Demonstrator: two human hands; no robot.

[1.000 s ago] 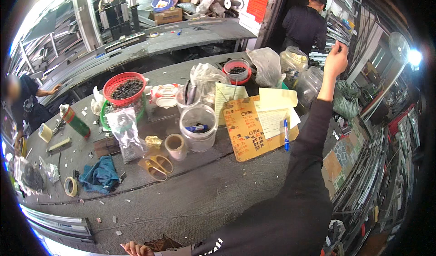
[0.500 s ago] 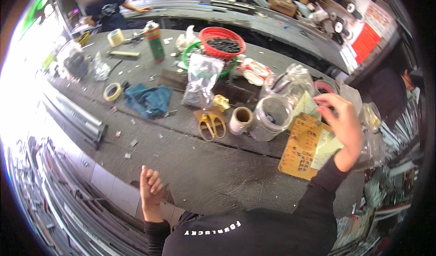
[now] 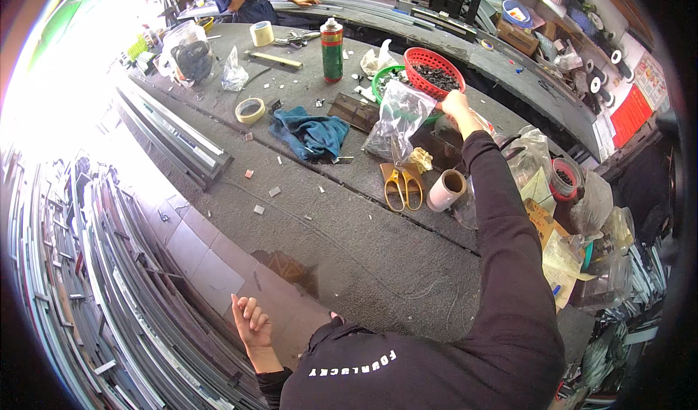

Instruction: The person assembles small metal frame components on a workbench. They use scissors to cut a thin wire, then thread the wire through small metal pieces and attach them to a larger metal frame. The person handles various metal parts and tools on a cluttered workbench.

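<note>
Red perforated plastic makes up the basket (image 3: 436,54), heaped with small dark parts (image 3: 435,77) and resting over the green basket (image 3: 375,84) on the tabletop (image 3: 349,235). At its near edge, the right hand (image 3: 457,105) seems to be reaching or taking hold; whether its grip is closed cannot be told. Lifting from there would call for a level, firm hold. Just beside stands a clear bag (image 3: 401,112); the left hand (image 3: 252,324) hangs half-curled, empty.

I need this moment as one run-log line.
left hand: half-curled, empty | right hand: at red basket, grip unclear | nearby: clear plastic bag, yellow-handled scissors
</note>
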